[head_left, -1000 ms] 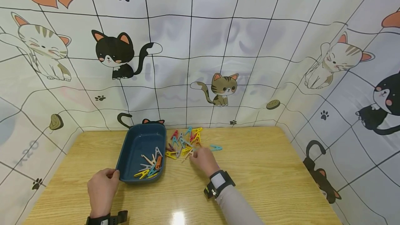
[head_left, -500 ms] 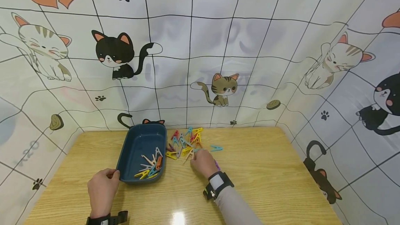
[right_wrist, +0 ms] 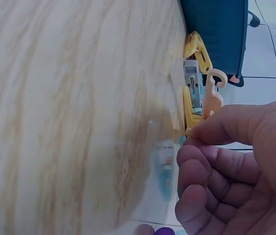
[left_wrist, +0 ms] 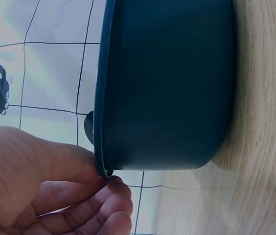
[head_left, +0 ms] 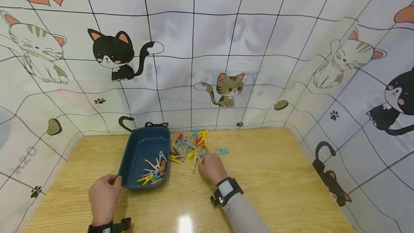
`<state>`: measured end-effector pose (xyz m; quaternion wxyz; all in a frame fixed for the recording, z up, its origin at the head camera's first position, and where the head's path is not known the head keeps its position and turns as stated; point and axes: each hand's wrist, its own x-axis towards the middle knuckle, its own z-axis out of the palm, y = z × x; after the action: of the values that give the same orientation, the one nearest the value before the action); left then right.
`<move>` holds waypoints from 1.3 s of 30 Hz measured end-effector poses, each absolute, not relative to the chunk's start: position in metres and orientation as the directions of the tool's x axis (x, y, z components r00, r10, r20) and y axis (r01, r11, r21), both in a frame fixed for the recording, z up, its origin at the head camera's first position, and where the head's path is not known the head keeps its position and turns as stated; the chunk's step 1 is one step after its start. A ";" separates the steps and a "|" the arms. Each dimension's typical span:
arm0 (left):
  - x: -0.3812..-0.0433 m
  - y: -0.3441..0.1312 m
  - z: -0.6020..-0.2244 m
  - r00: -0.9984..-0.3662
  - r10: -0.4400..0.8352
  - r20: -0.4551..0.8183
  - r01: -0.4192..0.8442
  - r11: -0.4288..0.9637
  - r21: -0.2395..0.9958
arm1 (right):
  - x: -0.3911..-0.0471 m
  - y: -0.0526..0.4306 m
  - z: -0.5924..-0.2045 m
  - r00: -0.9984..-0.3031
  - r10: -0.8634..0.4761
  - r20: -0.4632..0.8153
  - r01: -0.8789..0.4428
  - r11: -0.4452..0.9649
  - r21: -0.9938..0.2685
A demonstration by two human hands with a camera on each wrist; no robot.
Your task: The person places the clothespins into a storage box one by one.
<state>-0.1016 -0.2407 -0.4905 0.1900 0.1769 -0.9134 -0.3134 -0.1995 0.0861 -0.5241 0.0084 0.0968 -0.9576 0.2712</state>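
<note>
My left hand (head_left: 105,197) pinches the rim of a dark blue plastic basin (head_left: 124,166) at its near left corner; in the left wrist view, thumb and fingers meet at the basin's rim (left_wrist: 99,98). Right of the basin, my right hand (head_left: 211,168) holds a peach clothespin (head_left: 196,161) between thumb and forefinger, at the near edge of a loose pile of colored clothespins (head_left: 189,145). In the right wrist view the peach clothespin (right_wrist: 212,95) stands up from the fingertips, its lower part hidden. Several clothespins (head_left: 156,172) lie inside the basin.
A light blue clothespin (head_left: 222,151) lies apart, right of the pile. A bit of purple (head_left: 225,172) shows beside my right wrist. The wooden table (head_left: 275,182) ends at a cat-print sheet (head_left: 176,71) behind it.
The peach clothespin has swung more upright in my right hand. Purple has come into sight beside that wrist. My left hand stays on the rim; the head view has shifted slightly.
</note>
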 end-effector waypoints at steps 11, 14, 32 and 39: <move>-0.102 -0.241 -0.490 -0.858 -0.439 0.266 -0.191 0.754 0.629 | -0.196 0.087 -0.519 -0.976 -0.204 0.077 -0.213 0.815 -0.539; -0.102 -0.241 -0.490 -0.855 -0.442 0.271 -0.190 0.754 0.629 | -0.195 0.087 -0.516 -0.976 -0.204 0.081 -0.214 0.804 -0.555; -0.101 -0.240 -0.491 -0.850 -0.432 0.301 -0.168 0.764 0.623 | -0.200 0.067 -0.490 -0.949 -0.275 0.158 -0.316 0.784 -0.534; -0.101 -0.239 -0.490 -0.858 -0.421 0.296 -0.163 0.768 0.620 | -0.202 0.055 -0.479 -0.918 -0.334 0.215 -0.397 0.766 -0.506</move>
<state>-0.1008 -0.2394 -0.4898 0.2139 0.1595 -0.9155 -0.3011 -0.2024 0.0554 -0.4790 0.0563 0.1947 -0.9379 0.2815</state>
